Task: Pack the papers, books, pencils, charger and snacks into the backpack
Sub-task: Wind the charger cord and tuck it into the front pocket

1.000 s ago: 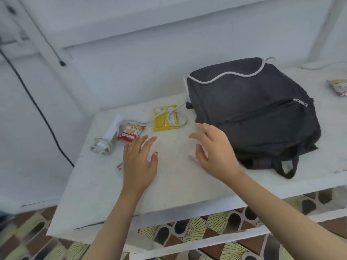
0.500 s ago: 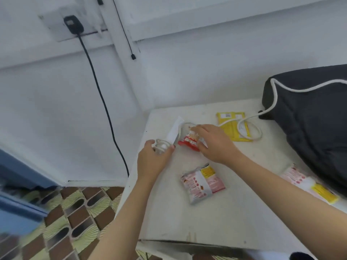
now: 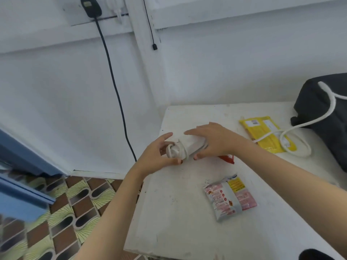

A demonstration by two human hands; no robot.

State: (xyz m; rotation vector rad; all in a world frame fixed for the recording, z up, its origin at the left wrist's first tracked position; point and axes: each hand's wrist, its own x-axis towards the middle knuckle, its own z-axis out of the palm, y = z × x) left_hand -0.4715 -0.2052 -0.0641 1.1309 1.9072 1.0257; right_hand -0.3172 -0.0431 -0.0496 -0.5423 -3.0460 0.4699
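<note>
White charger (image 3: 191, 146) runs left-right, coiled end leftward, hands clamped on it: left hand (image 3: 156, 156), right hand (image 3: 217, 141).

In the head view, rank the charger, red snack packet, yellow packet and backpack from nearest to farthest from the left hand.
1. charger: gripped by the left hand at its cable end.
2. red snack packet: just right of the charger.
3. yellow packet: farther right, towards the wall.
4. backpack: far right edge.
</note>
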